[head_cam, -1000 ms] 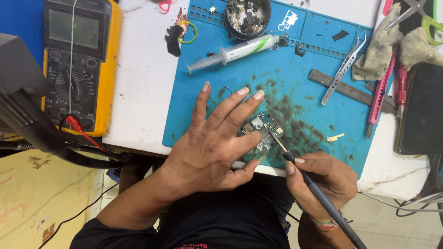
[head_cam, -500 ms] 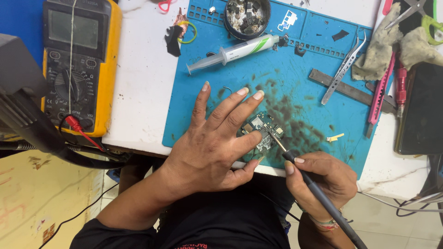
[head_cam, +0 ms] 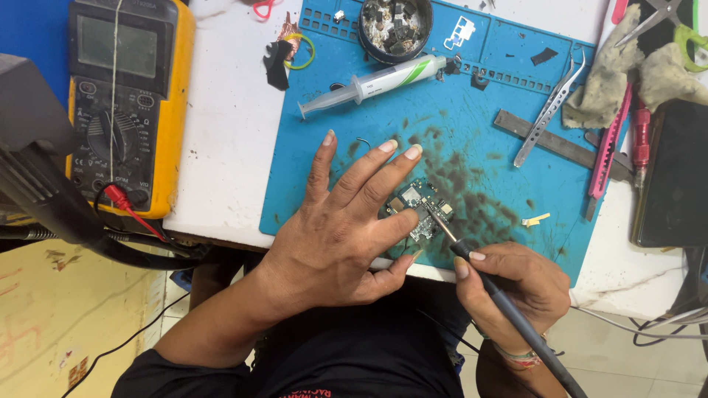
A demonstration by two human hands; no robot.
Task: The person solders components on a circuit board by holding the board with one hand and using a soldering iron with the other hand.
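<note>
Pinning circuit board (head_cam: 417, 209), left hand (head_cam: 346, 228) flat, fingers splayed.

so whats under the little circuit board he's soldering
The small circuit board lies on the blue work mat, stained dark around it. The left hand pins its near edge, hiding that side; the soldering iron in the right hand touches its top.

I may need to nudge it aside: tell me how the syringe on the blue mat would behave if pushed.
The syringe lies on its side and has a round barrel, so it would probably roll. It looks like light plastic, likely sliding easily on the blue mat. Its long plunger may make it pivot.
</note>
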